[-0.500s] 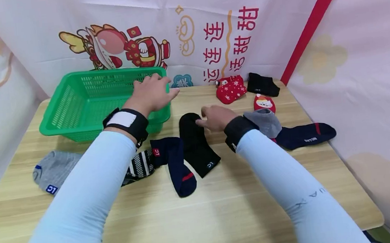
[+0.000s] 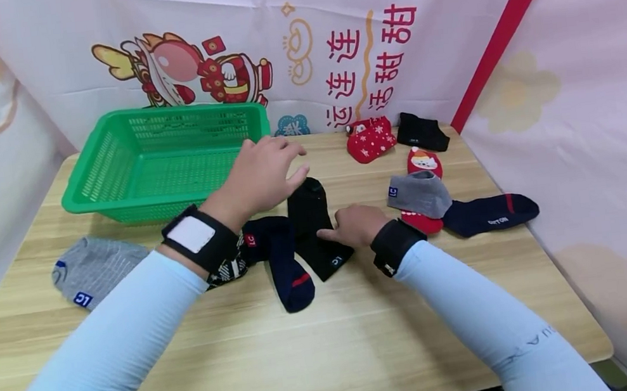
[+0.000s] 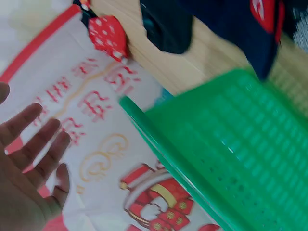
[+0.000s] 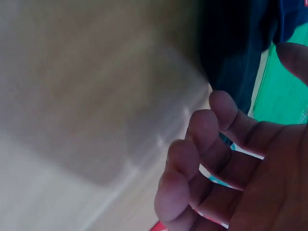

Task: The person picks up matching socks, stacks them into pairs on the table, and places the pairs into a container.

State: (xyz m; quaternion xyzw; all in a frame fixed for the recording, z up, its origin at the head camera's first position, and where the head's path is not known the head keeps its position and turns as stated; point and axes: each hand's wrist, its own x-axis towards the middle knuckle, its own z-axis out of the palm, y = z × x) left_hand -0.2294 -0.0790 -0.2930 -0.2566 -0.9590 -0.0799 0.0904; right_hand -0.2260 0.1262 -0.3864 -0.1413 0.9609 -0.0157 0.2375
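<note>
A black sock [image 2: 311, 212] with a small LC label lies flat in the middle of the table. My right hand [image 2: 359, 226] is at its right edge, thumb over the fabric near the cuff. Its fingers [image 4: 204, 127] are loosely bent and hold nothing in the right wrist view. Above the sock's far end and the basket's right side hovers my left hand [image 2: 262, 172], with spread fingers and nothing in it. A navy sock [image 2: 284, 275] with a red stripe lies just left of the black one. Next to that, a black-and-white patterned sock [image 2: 229, 269] is partly hidden by my left wrist.
A green basket [image 2: 114, 211] stands at the back left, a grey sock [image 2: 97, 269] in front of it. To the right lie a red snowflake sock [image 2: 371, 140], another black sock [image 2: 423, 132], a red cartoon sock [image 2: 423, 161], a grey sock [image 2: 419, 194] and a navy sock [image 2: 490, 214].
My left hand has moved right and nearer, away from over the basket's right rim. The right hand has come nearer along the black sock, from its far end toward the cuff.
</note>
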